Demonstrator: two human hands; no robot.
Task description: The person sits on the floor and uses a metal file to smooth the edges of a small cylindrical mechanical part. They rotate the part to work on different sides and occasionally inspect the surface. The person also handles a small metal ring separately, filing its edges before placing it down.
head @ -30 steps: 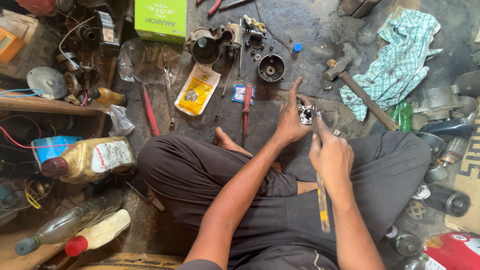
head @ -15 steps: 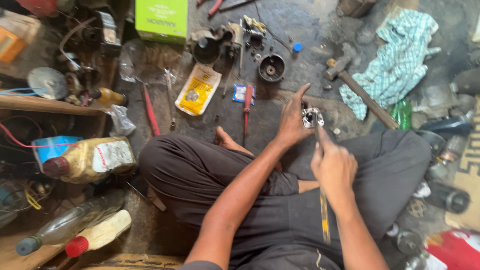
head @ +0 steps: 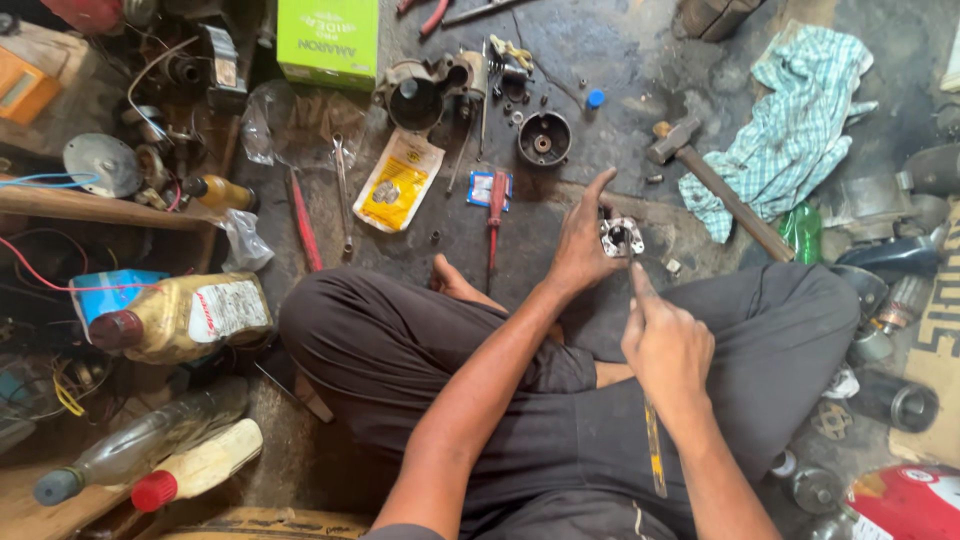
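Now both hands (head: 625, 290) grip a small metal part (head: 621, 237).

A hammer (head: 715, 185) lies beside a checked cloth (head: 800, 120) (crumpled), well apart from the green box (head: 328, 40).

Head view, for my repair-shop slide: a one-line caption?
Cross-legged on the floor, left hand holds a small metal part; right hand works it with a tool.

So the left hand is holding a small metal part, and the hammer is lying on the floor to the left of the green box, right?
Not quite. In the head view the hammer lies far right of the green box, beside the checked cloth. The left hand does hold the small metal part.
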